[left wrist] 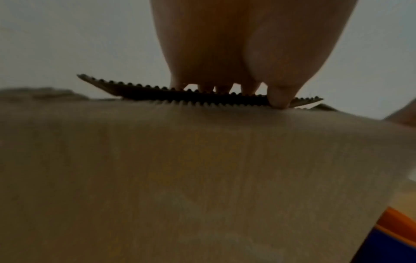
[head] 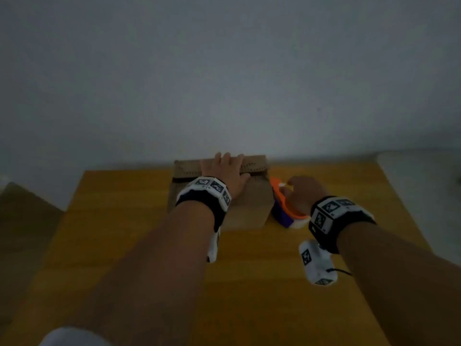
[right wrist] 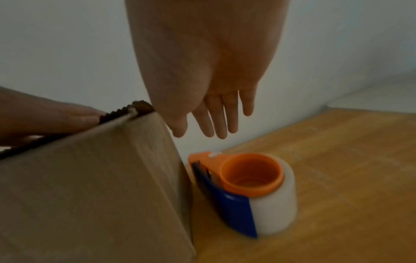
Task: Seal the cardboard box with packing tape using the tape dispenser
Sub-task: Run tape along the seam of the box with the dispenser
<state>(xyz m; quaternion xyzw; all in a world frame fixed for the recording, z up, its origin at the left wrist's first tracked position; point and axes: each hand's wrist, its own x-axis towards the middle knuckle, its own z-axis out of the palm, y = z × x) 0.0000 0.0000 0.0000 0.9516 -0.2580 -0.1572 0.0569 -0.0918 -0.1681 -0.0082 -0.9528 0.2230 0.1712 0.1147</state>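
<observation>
A brown cardboard box [head: 245, 208] stands on the wooden table [head: 124, 221] near the wall. My left hand [head: 228, 168] lies flat on the far top flap [left wrist: 144, 90], fingers straight. Its thumb [left wrist: 279, 99] touches the corrugated flap edge, which sits slightly raised over the front of the box [left wrist: 180, 169]. An orange and blue tape dispenser [right wrist: 245, 188] with a white tape roll stands on the table against the box's right side [right wrist: 90, 186]. My right hand [right wrist: 200, 131] hovers just above the dispenser [head: 284, 208], fingers straight and spread, holding nothing.
A pale wall [head: 224, 71] rises right behind the box. A light surface [head: 424, 183] adjoins the table on the right. Bare wooden tabletop [right wrist: 337, 160] stretches to the right of the dispenser and in front of the box.
</observation>
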